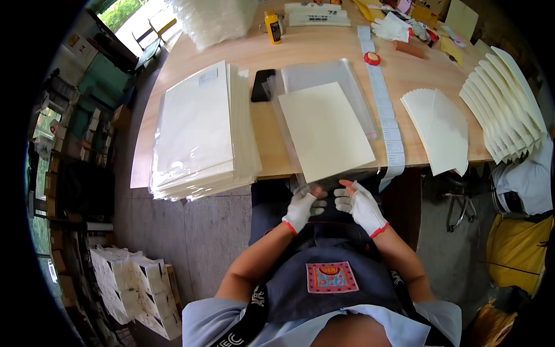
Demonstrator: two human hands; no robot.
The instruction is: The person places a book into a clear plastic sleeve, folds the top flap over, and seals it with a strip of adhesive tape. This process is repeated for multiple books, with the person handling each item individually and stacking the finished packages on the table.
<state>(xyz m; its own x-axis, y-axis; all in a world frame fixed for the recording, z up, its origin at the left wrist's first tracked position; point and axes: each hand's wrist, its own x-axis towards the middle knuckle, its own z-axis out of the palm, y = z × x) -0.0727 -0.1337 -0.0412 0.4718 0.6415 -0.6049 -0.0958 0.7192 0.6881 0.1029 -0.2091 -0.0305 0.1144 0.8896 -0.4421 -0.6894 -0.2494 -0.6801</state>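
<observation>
A cream card sheet (326, 133) lies slanted on a clear plastic bag (367, 122) at the table's front edge, over more clear bags. The bag's near end reaches past the edge to my gloved hands. My left hand (303, 207) is at its lower left, fingers curled and the bare thumb tip against the film. Opposite it, my right hand (361, 207) is curled with a bare fingertip at the film's edge. The thin film is hard to see between the fingers. Left of the card stands a thick stack of bagged sheets (193, 124).
A black phone (263, 85) lies between the stack and the bags. Rightward are a strip of labels (386, 110) with a red tape roll (372, 58), a fanned card pile (439, 130) and a larger fanned stack (503, 107). A yellow bottle (273, 28) stands farther back.
</observation>
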